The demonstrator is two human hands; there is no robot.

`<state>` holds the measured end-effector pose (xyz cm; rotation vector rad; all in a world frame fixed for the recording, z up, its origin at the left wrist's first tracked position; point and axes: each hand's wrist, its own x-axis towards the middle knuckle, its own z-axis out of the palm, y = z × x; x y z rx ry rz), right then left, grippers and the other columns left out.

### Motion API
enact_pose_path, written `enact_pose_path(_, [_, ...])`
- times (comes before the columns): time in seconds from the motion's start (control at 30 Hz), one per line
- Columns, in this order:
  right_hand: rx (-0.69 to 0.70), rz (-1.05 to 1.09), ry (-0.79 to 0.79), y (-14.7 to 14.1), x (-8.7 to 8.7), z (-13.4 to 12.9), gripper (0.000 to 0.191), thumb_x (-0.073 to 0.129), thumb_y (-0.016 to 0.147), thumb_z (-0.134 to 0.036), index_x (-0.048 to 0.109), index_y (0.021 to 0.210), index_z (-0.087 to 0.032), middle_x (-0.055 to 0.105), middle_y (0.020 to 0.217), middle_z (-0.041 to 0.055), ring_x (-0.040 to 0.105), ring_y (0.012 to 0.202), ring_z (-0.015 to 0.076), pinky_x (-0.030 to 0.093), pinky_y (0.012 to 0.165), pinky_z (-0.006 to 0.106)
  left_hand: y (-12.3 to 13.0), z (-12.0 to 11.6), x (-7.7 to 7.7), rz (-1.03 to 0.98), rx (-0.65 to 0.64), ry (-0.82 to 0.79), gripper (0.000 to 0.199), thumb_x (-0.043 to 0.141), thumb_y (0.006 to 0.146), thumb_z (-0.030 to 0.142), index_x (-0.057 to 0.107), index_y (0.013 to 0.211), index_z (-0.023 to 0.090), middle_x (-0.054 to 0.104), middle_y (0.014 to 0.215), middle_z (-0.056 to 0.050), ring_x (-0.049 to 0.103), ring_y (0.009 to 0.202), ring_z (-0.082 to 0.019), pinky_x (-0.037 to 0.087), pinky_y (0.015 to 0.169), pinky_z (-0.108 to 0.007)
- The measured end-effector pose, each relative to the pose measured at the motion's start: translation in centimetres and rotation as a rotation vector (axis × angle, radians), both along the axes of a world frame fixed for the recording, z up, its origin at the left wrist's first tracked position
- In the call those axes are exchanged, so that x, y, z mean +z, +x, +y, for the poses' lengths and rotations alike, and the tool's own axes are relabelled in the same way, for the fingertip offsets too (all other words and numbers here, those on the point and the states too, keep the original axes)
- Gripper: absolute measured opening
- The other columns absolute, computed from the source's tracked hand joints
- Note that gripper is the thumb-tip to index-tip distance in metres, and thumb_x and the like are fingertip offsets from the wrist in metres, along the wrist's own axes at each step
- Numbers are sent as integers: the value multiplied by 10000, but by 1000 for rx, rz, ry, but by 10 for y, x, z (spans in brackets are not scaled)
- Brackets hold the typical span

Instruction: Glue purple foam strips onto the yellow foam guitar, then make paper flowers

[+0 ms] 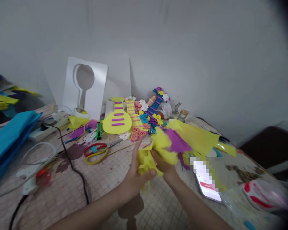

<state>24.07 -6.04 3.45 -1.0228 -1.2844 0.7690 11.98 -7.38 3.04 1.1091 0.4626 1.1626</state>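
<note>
Crumpled yellow crepe paper (pixel 147 158) is between my two hands above the table. My left hand (pixel 132 179) is closed on it, with the thumb across the near side and a finger pointing up. My right hand (pixel 166 168) grips the paper from the other side; loose yellow folds hide most of its fingers. Beyond the hands stands a yellow guitar-shaped cutout (pixel 110 127) with purple strips. Close by are paper guitars decorated with flowers, including a blue one (pixel 155 107). Scissors (pixel 97 153) with red and yellow handles lie to the left.
A phone (pixel 207 183) lies to the right, near a red and white plastic package (pixel 261 195). Yellow sheets (pixel 196 134) and a purple piece (pixel 179 141) are behind it. On the left are a black cable (pixel 73 166), a power strip (pixel 48 128), a green cutter (pixel 99 131) and blue paper (pixel 11 137).
</note>
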Motion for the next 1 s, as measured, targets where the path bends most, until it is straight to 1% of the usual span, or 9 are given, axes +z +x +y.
enact_pose_path(0.13, [-3,-234,169,-11,-28,-2,177,609,702,-320,661,855,-245,639,902,51,528,964,252,398,891,430,6,3,-1,51,148,-135,476,658,697,319,503,1136,221,561,1086,-57,542,964,-190,446,778,-262])
enact_pose_path(0.27, [73,-663,338,-5,-30,-9,425,565,748,-228,526,1171,-236,463,1260,95,340,1212,288,281,996,496,-2,24,-10,76,256,-199,157,630,661,232,547,775,162,524,657,29,475,563,-84,377,524,-194])
enact_pose_path(0.4, [114,-645,304,1,-29,-17,502,497,820,-219,345,1298,-238,380,1308,107,336,1221,256,324,986,457,-18,39,-6,52,300,-315,213,645,608,258,496,732,170,439,558,70,354,450,-49,276,441,-174])
enact_pose_path(0.47, [104,-589,259,0,-35,-19,471,515,822,-238,363,1268,-243,434,1228,103,432,1118,230,417,892,391,-24,41,-3,41,275,-353,284,652,617,366,456,696,175,410,535,77,342,430,-46,274,441,-177])
enact_pose_path(0.6, [88,-677,365,-6,-48,-13,436,588,785,-202,453,1199,-236,529,1025,75,512,927,195,454,787,332,-22,36,-8,-18,27,-542,465,590,617,603,434,616,165,369,474,71,356,412,-55,269,437,-183])
enact_pose_path(0.67, [21,-722,470,-10,-49,-10,309,564,791,-138,538,1086,-228,551,932,58,517,877,184,444,765,325,-17,32,-16,-68,-39,-627,464,618,607,589,457,594,154,392,467,55,365,420,-59,260,429,-185])
enact_pose_path(0.77, [-68,-749,564,-13,-46,-7,166,533,792,-77,596,875,-206,559,788,30,505,772,164,417,705,319,-8,25,-27,-121,-24,-670,387,693,582,474,478,581,151,437,516,33,402,464,-66,304,459,-192])
enact_pose_path(0.9, [-252,-812,594,-14,-39,-5,146,515,792,-71,601,733,-173,545,695,30,462,706,162,371,676,335,-1,18,-29,-139,-22,-658,289,708,583,368,531,676,159,504,624,9,484,570,-98,366,537,-203])
enact_pose_path(1.0, [-246,-844,571,-13,-35,-5,185,504,790,-87,602,658,-172,538,648,36,445,703,176,364,671,346,-1,17,-26,-10,88,-445,325,693,615,417,556,742,151,526,682,3,501,646,-117,383,603,-217])
